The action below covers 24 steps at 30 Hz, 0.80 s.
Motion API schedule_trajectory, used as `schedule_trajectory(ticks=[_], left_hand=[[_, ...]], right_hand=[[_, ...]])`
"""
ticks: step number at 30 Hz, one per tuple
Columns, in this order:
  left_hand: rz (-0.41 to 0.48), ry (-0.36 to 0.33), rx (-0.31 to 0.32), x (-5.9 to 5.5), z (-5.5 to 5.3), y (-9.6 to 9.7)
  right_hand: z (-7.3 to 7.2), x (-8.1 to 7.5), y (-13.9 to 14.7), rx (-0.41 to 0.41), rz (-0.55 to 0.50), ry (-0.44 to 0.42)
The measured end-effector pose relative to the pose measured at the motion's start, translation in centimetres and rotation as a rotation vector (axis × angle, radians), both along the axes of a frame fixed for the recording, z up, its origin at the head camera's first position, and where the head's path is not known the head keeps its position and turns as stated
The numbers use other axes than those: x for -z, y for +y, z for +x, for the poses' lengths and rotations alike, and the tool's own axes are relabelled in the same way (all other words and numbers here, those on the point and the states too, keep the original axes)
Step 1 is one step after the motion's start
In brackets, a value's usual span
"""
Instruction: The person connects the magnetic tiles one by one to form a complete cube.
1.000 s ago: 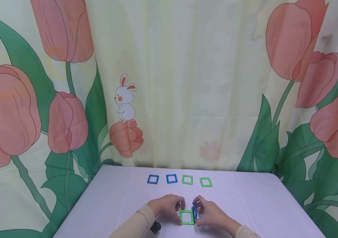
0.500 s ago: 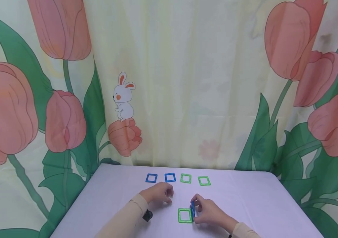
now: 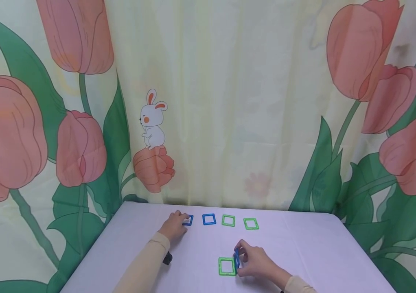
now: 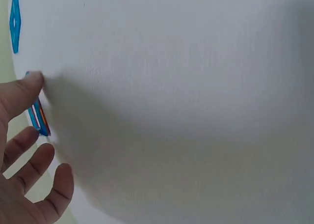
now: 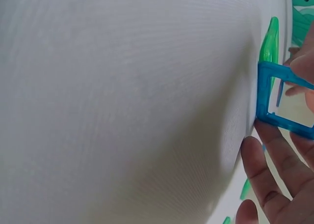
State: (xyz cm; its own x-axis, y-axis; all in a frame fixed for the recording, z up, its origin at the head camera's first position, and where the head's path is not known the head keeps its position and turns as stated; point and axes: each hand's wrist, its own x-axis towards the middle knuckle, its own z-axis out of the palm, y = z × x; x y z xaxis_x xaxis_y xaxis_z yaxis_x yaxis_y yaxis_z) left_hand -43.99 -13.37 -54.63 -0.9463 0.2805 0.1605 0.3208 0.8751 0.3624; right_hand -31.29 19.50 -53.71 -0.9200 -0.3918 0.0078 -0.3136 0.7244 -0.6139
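Observation:
My right hand (image 3: 257, 260) pinches a blue square magnetic tile (image 5: 264, 89) on edge, its frame standing upright along the right side of a green square magnetic tile (image 3: 227, 275) lying flat on the table. In the right wrist view, the thumb is at the blue tile's upper side and fingertips at its lower side. My left hand (image 3: 173, 226) is at the back left, reaching over another blue square tile (image 3: 191, 220) that lies flat. Its thumb and fingers are spread about that tile and partly hide it; in the left wrist view the thumb overlaps one end of the tile (image 4: 41, 120).
Along the back of the white table (image 3: 296, 248) lie another flat blue square tile (image 3: 209, 224) and two flat green square tiles, one (image 3: 228, 226) beside the other (image 3: 251, 228). A curtain (image 3: 222, 122) printed with tulips hangs behind the table.
My left hand has left the green tile's side and moved back and left to the leftmost blue tile. My right hand keeps its pinch on the upright blue tile in nearly the same place.

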Motion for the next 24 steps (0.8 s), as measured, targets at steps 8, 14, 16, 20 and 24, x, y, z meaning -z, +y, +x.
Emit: schedule_trajectory(ticks=[8,14,16,20,24], left_hand=[[-0.021,0.050,0.026,0.5,-0.5,-0.3],[-0.046,0.067,0.007,0.5,-0.2,0.2],[-0.052,0.066,-0.001,0.3,-0.1,0.4],[-0.090,0.086,-0.001,0.0,0.0,0.4],[-0.156,0.112,0.011,-0.7,0.2,0.4]], right_hand=[[0.1,0.1,-0.1,0.030,0.024,0.003],[0.1,0.4,-0.1,0.051,0.009,-0.003],[0.1,0.4,-0.1,0.055,0.010,-0.008],[0.1,0.4,-0.1,0.038,0.007,-0.001],[0.1,0.3,-0.2,0.021,-0.002,0.006]])
